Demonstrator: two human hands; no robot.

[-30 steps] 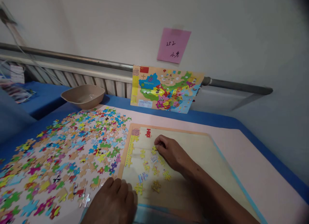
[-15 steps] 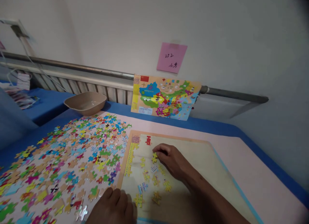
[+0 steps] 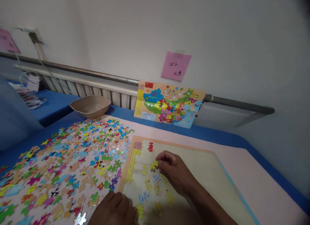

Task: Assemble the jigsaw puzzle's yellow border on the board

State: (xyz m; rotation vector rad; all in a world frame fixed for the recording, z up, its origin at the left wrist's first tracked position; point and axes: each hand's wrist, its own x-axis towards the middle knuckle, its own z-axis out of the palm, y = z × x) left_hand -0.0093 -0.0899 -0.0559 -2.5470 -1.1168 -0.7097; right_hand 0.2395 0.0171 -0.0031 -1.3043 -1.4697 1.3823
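My right hand (image 3: pixel 174 170) is over the upper left part of the puzzle board (image 3: pixel 203 173), thumb and forefinger pinched on a yellow puzzle piece (image 3: pixel 154 166). Below and beside it lie several loose yellow pieces (image 3: pixel 170 197) and two white-and-blue lettered pieces (image 3: pixel 144 197). A joined strip of yellow pieces (image 3: pixel 131 167) runs down the board's left border, and a red piece (image 3: pixel 150 147) lies near the top. My left hand (image 3: pixel 112 209) rests at the board's lower left corner with curled fingers; whatever is under them is hidden.
Many loose, mixed-colour puzzle pieces (image 3: pixel 72 173) spread over the pink sheet on the left. Behind them stands a beige basin (image 3: pixel 91 107). A colourful map picture (image 3: pixel 169 104) leans against the wall rail (image 3: pixel 242 105), below a pink note (image 3: pixel 176 66).
The view has tilted up slightly, so everything sits lower. The yellow piece at my right fingertips has turned a little. My left hand stays by the board's corner.
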